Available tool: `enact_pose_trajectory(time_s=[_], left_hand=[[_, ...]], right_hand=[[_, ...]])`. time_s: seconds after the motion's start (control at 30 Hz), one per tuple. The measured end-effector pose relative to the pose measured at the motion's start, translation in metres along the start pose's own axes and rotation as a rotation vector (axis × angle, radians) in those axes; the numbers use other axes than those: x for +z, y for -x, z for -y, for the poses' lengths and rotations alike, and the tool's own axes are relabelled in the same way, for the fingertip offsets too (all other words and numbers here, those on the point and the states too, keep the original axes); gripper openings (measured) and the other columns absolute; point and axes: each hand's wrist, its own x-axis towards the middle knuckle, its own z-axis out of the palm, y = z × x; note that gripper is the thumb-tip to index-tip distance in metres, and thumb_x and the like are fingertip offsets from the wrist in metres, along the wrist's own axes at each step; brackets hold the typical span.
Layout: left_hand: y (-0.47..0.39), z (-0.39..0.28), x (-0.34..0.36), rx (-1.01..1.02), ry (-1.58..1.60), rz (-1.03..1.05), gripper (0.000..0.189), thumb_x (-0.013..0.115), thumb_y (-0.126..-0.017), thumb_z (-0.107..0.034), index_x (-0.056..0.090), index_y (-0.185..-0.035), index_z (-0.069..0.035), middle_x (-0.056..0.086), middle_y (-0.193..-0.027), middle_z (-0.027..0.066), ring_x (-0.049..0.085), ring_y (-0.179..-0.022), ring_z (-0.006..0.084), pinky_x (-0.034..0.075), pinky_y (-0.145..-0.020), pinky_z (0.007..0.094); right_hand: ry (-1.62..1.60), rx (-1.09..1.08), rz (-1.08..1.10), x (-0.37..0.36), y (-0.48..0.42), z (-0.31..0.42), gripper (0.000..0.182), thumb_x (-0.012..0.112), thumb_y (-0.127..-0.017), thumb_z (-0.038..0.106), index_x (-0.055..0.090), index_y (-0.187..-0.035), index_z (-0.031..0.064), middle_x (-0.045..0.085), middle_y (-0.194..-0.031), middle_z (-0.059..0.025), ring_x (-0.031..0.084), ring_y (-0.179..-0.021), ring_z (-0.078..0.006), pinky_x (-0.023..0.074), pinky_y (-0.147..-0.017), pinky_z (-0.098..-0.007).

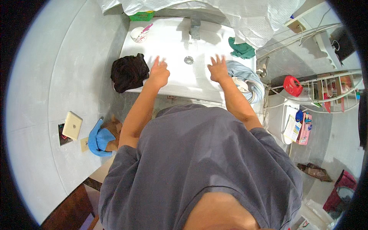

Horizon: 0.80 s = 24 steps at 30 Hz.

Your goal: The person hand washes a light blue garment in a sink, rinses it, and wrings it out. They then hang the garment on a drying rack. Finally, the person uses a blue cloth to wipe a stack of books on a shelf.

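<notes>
Before me is a white sink (172, 80) with a round drain (189, 60) in its middle. My left hand (159, 72) is over the left part of the basin, fingers spread and slightly blurred, beside a bundled black cloth (129, 73). Over the right part is my right hand (218, 68), its fingers apart and holding nothing. Close to its right side lies a light blue garment (247, 77) with pale striped edging, bunched on the sink's rim. A dark green cloth (242, 49) rests at the back right corner.
A metal faucet (195, 31) rises at the back. A spotted cup (139, 35) with a pink-handled item stands back left, near a green basket (141, 16). White sheeting (253, 17) hangs above. On the right are a wire rack (325, 89), a red container (292, 86) and a toilet (288, 112).
</notes>
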Motion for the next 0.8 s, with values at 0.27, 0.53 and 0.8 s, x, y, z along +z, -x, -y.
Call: enact_pose_trajectory(time_s=[0.27,0.53,0.8], left_hand=[[0.042,-0.069,-0.014,0.109,0.247,-0.263,0.057,0.065,-0.094,-0.029,0.052,-0.14,0.001,0.058,-0.138,0.0178,0.056,-0.127,0.0259,0.042,-0.107,0.0371],[0.13,-0.041,0.032,-0.173,-1.04,-0.876,0.047,0.077,-0.077,-0.029,0.068,-0.12,-0.013,0.044,-0.15,0.0139,0.027,-0.147,0.0358,0.014,-0.114,0.0673],[0.308,0.013,0.061,-0.673,-1.067,-1.67,0.058,0.077,-0.076,-0.024,0.06,-0.129,-0.007,0.049,-0.14,0.0202,0.038,-0.137,0.0408,0.022,-0.113,0.0627]], right_hand=[[-1.36,-0.425,0.243,-0.14,0.005,0.047,0.052,0.063,-0.095,0.037,0.058,-0.135,0.0042,0.059,-0.137,-0.0121,0.053,-0.129,-0.0259,0.0409,-0.108,-0.0393],[-0.579,-0.524,-0.033,-0.059,-0.012,0.046,0.047,0.072,-0.089,0.032,0.063,-0.128,0.0083,0.06,-0.137,-0.012,0.053,-0.13,-0.0289,0.0356,-0.112,-0.048],[-0.624,-0.672,0.021,-0.013,-0.029,0.069,0.036,0.072,-0.088,0.018,0.067,-0.122,0.0069,0.066,-0.125,-0.0135,0.062,-0.117,-0.0277,0.047,-0.1,-0.0362]])
